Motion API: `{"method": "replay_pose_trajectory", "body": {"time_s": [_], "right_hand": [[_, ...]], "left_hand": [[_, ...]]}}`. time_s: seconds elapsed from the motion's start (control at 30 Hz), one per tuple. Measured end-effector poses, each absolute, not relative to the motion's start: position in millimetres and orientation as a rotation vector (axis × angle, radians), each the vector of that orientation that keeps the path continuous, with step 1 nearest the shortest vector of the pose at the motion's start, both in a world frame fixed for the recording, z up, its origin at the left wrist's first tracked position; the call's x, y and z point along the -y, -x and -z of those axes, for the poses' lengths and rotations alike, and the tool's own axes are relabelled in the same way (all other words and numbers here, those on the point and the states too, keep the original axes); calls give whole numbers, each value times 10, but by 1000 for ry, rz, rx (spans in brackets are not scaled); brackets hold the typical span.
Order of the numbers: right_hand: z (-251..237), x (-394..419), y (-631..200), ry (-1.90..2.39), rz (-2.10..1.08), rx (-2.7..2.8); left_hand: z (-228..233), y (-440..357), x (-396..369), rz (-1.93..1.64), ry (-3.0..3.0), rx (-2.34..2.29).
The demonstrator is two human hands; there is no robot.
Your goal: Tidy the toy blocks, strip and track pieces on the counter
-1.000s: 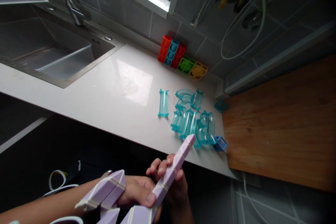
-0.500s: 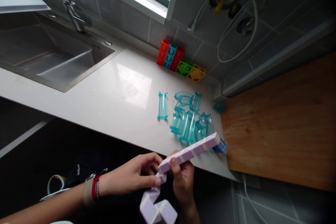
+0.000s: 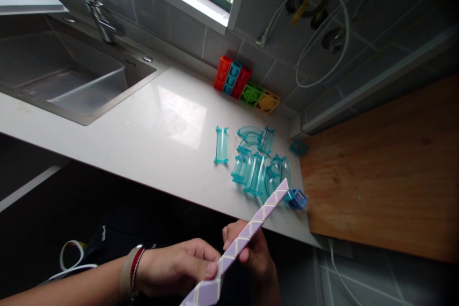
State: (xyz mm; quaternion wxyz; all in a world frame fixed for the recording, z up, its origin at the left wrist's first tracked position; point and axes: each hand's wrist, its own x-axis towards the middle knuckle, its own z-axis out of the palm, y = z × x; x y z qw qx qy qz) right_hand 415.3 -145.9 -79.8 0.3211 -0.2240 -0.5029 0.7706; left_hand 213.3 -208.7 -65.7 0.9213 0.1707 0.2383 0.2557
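A purple snake puzzle [image 3: 250,230] with white seams runs slantwise between my hands, its long straight arm pointing up and right over the counter edge. My left hand [image 3: 186,263] is closed on its lower part, thumb pressed on a segment near the bend. Further up, my right hand [image 3: 253,251] grips the straight arm from behind and below, fingers curled round it. The puzzle's lower end is cut off by the bottom of the picture. Just beyond its tip lie clear teal track pieces [image 3: 256,174] and a small blue block [image 3: 297,199].
One teal straight piece [image 3: 221,145] lies apart on the white counter [image 3: 150,148]. Red, blue, green and yellow blocks [image 3: 245,83] stand against the tiled wall. A steel sink [image 3: 86,91] with a tap [image 3: 103,28] is at left, a wooden board [image 3: 380,177] at right.
The snake puzzle has turned about its length, now showing its triangular side pattern. Its folded lower end has dropped mostly out of view. My left hand has moved down with it.
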Motion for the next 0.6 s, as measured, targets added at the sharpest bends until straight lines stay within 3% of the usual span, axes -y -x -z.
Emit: {"method": "replay_pose_trajectory", "body": {"time_s": [0.13,0.3,0.6], "right_hand": [[713,1377,-4228,711,-1935,1479],[762,1456,-4097,1085,-1744,1434],[907,1593,-3957,933,-1667,1279]], "left_hand": [[690,-2128,2034,-598,-208,-620],[709,-1897,1862,-793,-616,-886],[493,-1866,1897,-812,-1273,-1150]]}}
